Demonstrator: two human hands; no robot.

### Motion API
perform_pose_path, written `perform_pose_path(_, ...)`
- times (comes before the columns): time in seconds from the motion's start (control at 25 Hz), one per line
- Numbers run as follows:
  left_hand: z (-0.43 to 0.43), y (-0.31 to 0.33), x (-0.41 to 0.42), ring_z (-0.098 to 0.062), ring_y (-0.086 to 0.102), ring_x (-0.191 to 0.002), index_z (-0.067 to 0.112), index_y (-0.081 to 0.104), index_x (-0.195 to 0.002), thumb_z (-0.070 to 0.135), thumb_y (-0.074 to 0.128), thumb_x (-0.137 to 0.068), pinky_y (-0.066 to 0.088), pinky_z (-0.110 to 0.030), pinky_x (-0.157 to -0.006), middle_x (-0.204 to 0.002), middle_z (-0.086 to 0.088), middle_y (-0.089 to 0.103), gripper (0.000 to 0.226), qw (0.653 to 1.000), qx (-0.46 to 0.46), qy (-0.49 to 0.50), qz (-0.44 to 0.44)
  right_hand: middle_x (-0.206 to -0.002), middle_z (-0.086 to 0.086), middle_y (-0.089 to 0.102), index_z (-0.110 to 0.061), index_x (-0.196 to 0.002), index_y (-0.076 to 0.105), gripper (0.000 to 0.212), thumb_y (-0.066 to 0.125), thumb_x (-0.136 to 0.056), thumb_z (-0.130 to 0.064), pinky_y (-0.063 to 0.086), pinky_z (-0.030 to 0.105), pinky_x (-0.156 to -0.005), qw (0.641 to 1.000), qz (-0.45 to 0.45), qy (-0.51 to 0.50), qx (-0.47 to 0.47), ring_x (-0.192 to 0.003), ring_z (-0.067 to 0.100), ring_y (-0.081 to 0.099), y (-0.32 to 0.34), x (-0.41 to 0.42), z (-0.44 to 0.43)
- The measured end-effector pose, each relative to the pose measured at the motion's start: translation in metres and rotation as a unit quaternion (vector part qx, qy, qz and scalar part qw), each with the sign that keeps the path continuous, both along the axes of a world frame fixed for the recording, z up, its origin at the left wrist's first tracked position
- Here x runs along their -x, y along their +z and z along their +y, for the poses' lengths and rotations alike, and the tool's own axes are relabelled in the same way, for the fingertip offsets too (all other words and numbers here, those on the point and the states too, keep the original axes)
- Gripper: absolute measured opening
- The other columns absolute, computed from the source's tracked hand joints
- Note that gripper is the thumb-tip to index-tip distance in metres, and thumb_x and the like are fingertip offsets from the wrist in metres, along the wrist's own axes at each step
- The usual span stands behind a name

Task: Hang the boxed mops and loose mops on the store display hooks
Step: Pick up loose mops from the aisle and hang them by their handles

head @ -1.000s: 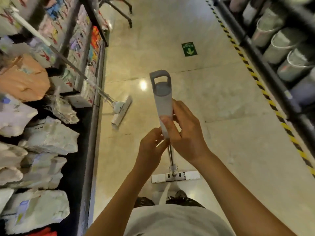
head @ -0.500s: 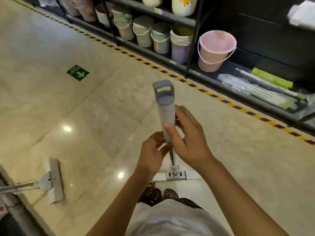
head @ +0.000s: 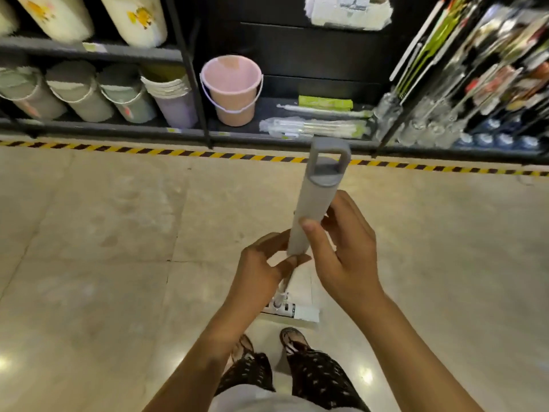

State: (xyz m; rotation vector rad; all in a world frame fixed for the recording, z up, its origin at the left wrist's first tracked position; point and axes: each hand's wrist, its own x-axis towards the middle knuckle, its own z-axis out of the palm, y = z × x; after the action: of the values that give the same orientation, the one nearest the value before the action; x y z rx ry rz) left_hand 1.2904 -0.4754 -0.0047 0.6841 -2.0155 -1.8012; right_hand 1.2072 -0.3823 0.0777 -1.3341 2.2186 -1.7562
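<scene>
Gripping one mop (head: pixel 315 203): left hand (head: pixel 261 270), right hand (head: pixel 346 260); one pink bucket (head: pixel 231 90) beyond.

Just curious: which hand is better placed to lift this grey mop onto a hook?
Probably the right hand: its fingers wrap the grey plastic mop handle higher, nearer the hanging loop, and the rack of hanging mops is on that side. The left hand pinches lower.

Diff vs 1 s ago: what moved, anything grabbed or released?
View swung right: shelf with pink bucket now ahead; second floor mop out of view. Nothing grabbed or released: left hand and right hand still hold the mop grip, mop head still on the floor.
</scene>
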Motion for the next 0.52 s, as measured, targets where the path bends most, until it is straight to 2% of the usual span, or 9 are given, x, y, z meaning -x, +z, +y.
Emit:
perform_pose_path(0.12, -0.008, 0.029, 0.022, 0.011, 0.064, -0.091, 0.065, 0.065, -0.089, 0.054, 0.072, -0.065, 0.044, -0.002, -0.078, -0.092, 0.035, 0.068, 0.027, 0.997, 0.035, -0.052, 0.054, -0.095, 0.001, 0.054, -0.014, -0.112, 0.052, 0.020, 0.049, -0.094, -0.021, 0.048, 0.024, -0.066, 0.997, 0.022, -0.068, 0.038, -0.084, 0.011, 0.053, 0.035, 0.010, 0.003)
perform_pose_path(0.24, -0.006, 0.071, 0.042, 0.002, 0.066, -0.092, 0.057, 0.067, -0.092, 0.050, 0.073, -0.071, 0.048, -0.010, -0.083, -0.094, 0.027, 0.070, 0.023, 0.987, 0.066, -0.085, 0.123, -0.097, -0.002, 0.056, -0.009, -0.115, 0.054, 0.025, 0.050, -0.094, -0.022, 0.048, 0.015, -0.071, 0.988, 0.043, -0.116, 0.090, -0.086, 0.008, 0.055, 0.077, 0.026, 0.009)
perform_pose_path(0.36, -0.001, 0.109, 0.063, -0.008, 0.069, -0.089, 0.047, 0.068, -0.094, 0.047, 0.073, -0.072, 0.053, -0.018, -0.083, -0.094, 0.016, 0.072, 0.022, 0.979, 0.063, -0.102, 0.165, -0.096, -0.009, 0.056, -0.010, -0.116, 0.053, 0.023, 0.050, -0.095, -0.018, 0.050, 0.016, -0.073, 0.981, 0.054, -0.114, 0.146, -0.088, 0.001, 0.057, 0.117, 0.042, 0.013)
perform_pose_path(0.44, 0.001, 0.133, 0.076, -0.008, 0.070, -0.089, 0.049, 0.069, -0.091, 0.047, 0.072, -0.072, 0.053, -0.016, -0.081, -0.094, 0.016, 0.073, 0.020, 0.973, 0.077, -0.111, 0.185, -0.092, -0.009, 0.057, -0.010, -0.114, 0.055, 0.020, 0.050, -0.095, -0.017, 0.052, 0.021, -0.069, 0.977, 0.059, -0.106, 0.175, -0.083, 0.004, 0.058, 0.141, 0.054, 0.014)
perform_pose_path(0.52, 0.000, 0.158, 0.089, -0.006, 0.070, -0.088, 0.052, 0.069, -0.090, 0.048, 0.075, -0.070, 0.053, -0.015, -0.079, -0.093, 0.018, 0.073, 0.021, 0.969, 0.091, -0.114, 0.201, -0.092, -0.007, 0.059, -0.011, -0.114, 0.056, 0.019, 0.052, -0.096, -0.016, 0.057, 0.033, -0.070, 0.975, 0.050, -0.095, 0.195, -0.085, 0.018, 0.062, 0.163, 0.066, 0.016)
